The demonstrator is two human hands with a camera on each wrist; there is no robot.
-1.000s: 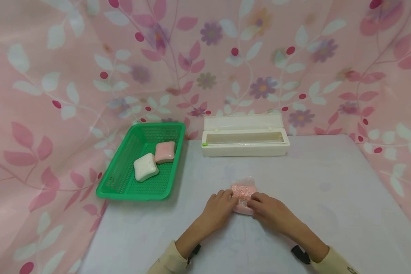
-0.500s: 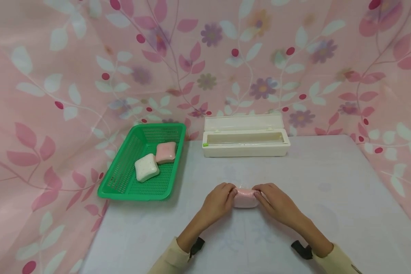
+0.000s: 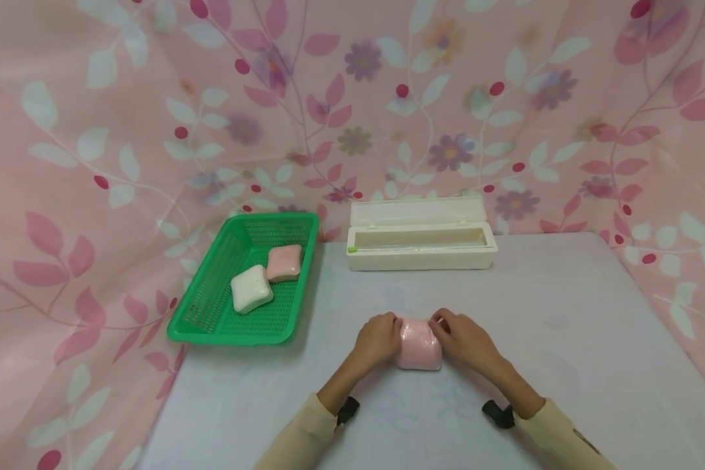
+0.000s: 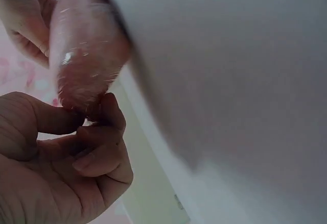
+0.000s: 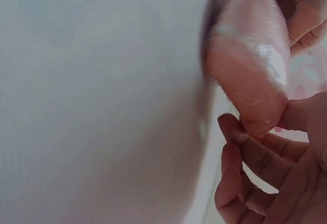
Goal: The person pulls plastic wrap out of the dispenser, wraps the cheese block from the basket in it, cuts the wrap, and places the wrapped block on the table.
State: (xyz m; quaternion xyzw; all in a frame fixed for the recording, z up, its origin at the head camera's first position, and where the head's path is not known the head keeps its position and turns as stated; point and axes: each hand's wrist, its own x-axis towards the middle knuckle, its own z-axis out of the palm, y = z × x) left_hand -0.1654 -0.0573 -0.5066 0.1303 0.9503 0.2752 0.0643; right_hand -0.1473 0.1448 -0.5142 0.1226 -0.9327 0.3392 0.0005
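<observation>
A pink soap bar [image 3: 420, 346] with a smooth square face is wrapped in shiny clear film, over the near middle of the table. My left hand [image 3: 378, 339] pinches its far left corner, and my right hand [image 3: 465, 343] holds the far right corner. In the left wrist view, thumb and fingers of the left hand [image 4: 76, 157] meet at the wrinkled film at one end of the soap [image 4: 89, 55]. From the right wrist, the thumb and forefinger of the right hand [image 5: 271, 157] grip the other end of the soap [image 5: 250, 55].
At the left stands a green plastic basket [image 3: 211, 329] holding a white soap bar [image 3: 251, 288] and a pink soap bar [image 3: 284, 262]. Behind the hands is a long white cling-film box [image 3: 421, 261], its lid raised. A floral curtain [image 3: 352, 98] hangs behind the table [image 3: 534, 326].
The wrapped soap has been turned over between both hands. A loose film flap showed beyond it earlier; now the smooth pink face shows. Basket and box have stayed put.
</observation>
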